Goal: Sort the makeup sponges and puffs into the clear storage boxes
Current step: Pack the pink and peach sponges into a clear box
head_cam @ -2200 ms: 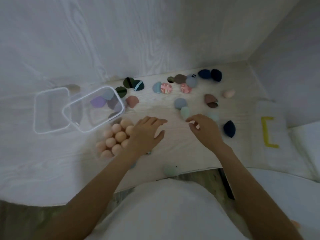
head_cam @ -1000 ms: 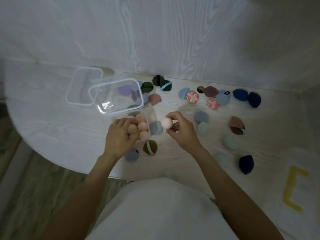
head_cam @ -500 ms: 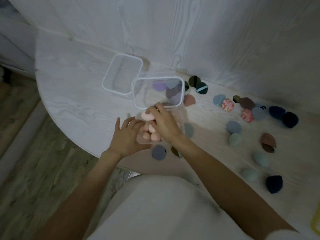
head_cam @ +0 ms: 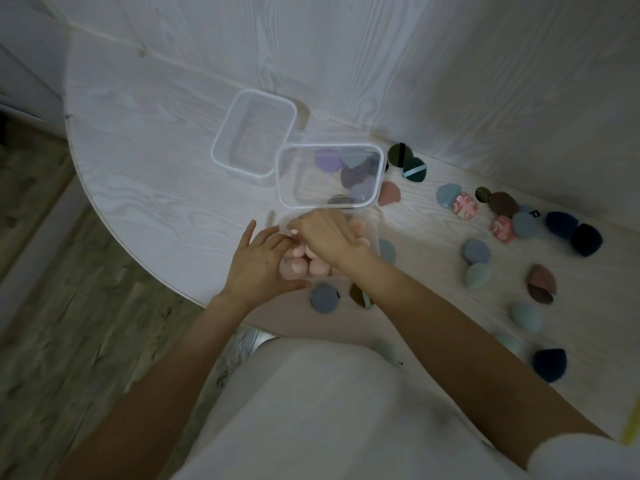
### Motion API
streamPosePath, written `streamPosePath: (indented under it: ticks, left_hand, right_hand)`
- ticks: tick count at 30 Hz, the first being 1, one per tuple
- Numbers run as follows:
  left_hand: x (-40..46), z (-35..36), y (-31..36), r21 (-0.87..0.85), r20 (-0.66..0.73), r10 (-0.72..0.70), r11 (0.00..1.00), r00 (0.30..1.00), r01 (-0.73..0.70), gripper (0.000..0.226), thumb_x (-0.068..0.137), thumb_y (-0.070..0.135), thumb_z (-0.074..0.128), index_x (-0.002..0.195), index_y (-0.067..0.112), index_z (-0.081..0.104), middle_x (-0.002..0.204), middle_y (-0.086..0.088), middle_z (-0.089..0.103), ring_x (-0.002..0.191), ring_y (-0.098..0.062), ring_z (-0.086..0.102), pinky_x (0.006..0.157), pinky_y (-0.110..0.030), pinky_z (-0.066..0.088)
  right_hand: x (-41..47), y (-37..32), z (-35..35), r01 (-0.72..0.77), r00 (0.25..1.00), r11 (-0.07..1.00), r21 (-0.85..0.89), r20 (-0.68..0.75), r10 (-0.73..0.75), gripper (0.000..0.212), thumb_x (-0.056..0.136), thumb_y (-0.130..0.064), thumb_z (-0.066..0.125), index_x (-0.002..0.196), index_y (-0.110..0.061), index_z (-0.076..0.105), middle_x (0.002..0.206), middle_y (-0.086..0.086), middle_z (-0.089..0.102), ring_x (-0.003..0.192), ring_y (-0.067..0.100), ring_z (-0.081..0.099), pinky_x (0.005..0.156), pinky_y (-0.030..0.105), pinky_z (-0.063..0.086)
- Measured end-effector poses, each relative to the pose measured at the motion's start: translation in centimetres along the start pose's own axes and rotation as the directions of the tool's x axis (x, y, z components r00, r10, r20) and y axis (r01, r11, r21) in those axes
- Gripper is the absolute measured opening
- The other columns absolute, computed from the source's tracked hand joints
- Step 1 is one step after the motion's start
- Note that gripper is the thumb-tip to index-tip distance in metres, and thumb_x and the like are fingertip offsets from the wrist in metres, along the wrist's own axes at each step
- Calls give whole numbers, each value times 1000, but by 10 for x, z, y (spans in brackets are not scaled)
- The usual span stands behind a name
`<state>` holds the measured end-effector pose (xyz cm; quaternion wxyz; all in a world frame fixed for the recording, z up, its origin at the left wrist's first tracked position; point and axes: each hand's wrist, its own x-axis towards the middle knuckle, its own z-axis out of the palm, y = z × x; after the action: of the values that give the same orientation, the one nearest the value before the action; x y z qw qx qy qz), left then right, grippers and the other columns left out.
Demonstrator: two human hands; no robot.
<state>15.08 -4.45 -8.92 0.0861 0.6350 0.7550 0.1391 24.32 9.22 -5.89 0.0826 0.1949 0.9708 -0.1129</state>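
White wood-grain table (head_cam: 145, 161), backed by matching wall panels. Clear box (head_cam: 373, 237) of peach sponges (head_cam: 298, 266) is steadied at its 9 o'clock side by the left hand (head_cam: 258, 266), fingers spread. It is covered from above by the right hand (head_cam: 327, 237), fingers together and bent down into it; whether a sponge is pinched cannot be told. Second clear box (head_cam: 330, 174) of purple and dark puffs (head_cam: 353, 176) is set at 12 o'clock, an empty clear box (head_cam: 254, 133) at 11. Loose puffs (head_cam: 476, 251) are scattered from 1 to 4 o'clock; a grey puff (head_cam: 323, 297) is placed at 6.
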Motion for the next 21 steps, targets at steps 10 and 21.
streamPosePath:
  ticks: [10,21]
  left_hand:
    - [-4,-13,6,-243,-39,-57,969,998,46,76,76,74,43,126,17,49,125,-2,55,116,-18,49,108,-40,26]
    - [66,-59,15,-696,37,-569,575,822,430,54,95,55,25,139,26,39,131,6,46,117,-10,45,100,-29,35]
  right_hand:
    - [-19,0,-5,-152,977,900,408,-75,199,26,93,-25,40,100,-21,65,96,-3,68,85,13,59,77,31,47]
    - [-41,73,-60,-276,703,391,878,-94,705,64,93,-43,47,146,-24,18,139,9,41,125,22,41,107,45,34]
